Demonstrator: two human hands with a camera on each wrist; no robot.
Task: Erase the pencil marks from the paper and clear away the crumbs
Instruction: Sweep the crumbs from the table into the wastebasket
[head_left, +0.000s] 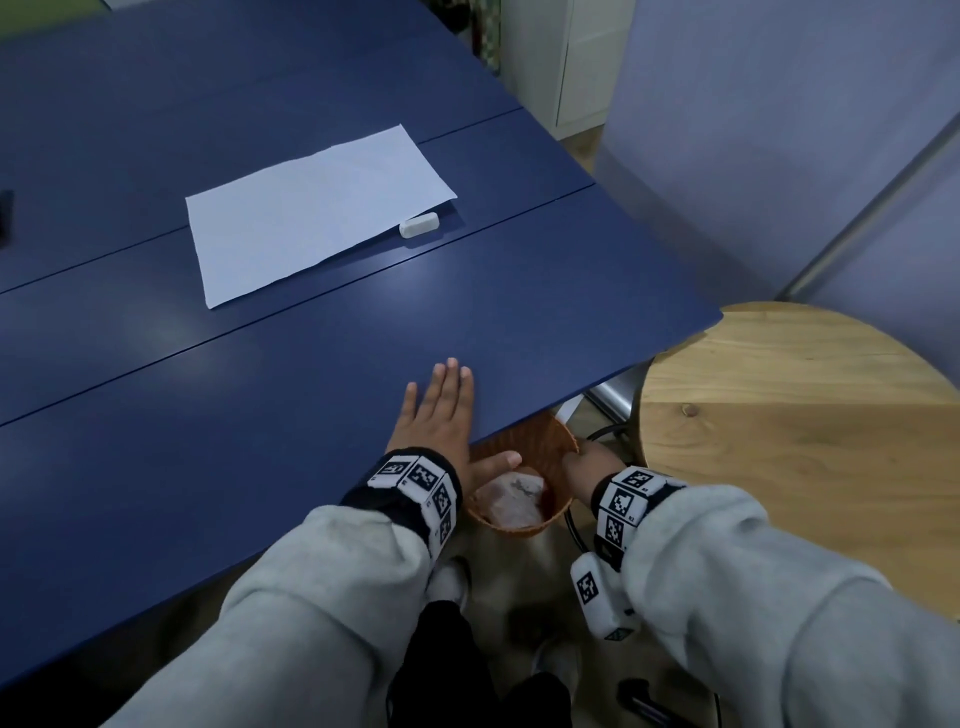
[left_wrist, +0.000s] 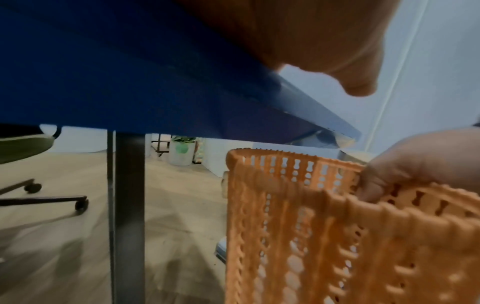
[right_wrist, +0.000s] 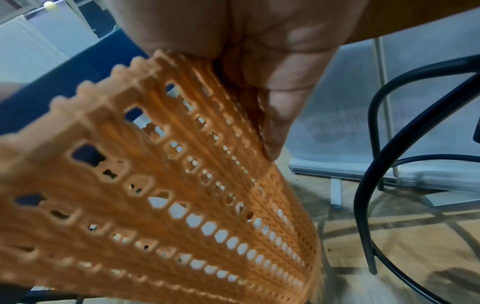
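Observation:
A white sheet of paper (head_left: 317, 213) lies on the blue table (head_left: 260, 364), with a white eraser (head_left: 418, 225) beside its right corner. My left hand (head_left: 441, 410) lies flat on the table at its near edge, fingers straight, thumb (head_left: 498, 461) hanging over the edge. Just below that edge my right hand (head_left: 587, 460) grips the rim of an orange woven-plastic basket (head_left: 540, 447). In the right wrist view its fingers (right_wrist: 272, 115) curl round the basket wall (right_wrist: 182, 195). Crumpled white paper (head_left: 511, 499) lies inside the basket. I cannot make out crumbs or pencil marks.
A round wooden stool (head_left: 779, 441) stands right of the basket, with black metal legs (right_wrist: 374, 185). Under the table are a dark table leg (left_wrist: 127, 216) and an office chair base (left_wrist: 52, 197). Grey partition panels (head_left: 779, 130) stand behind.

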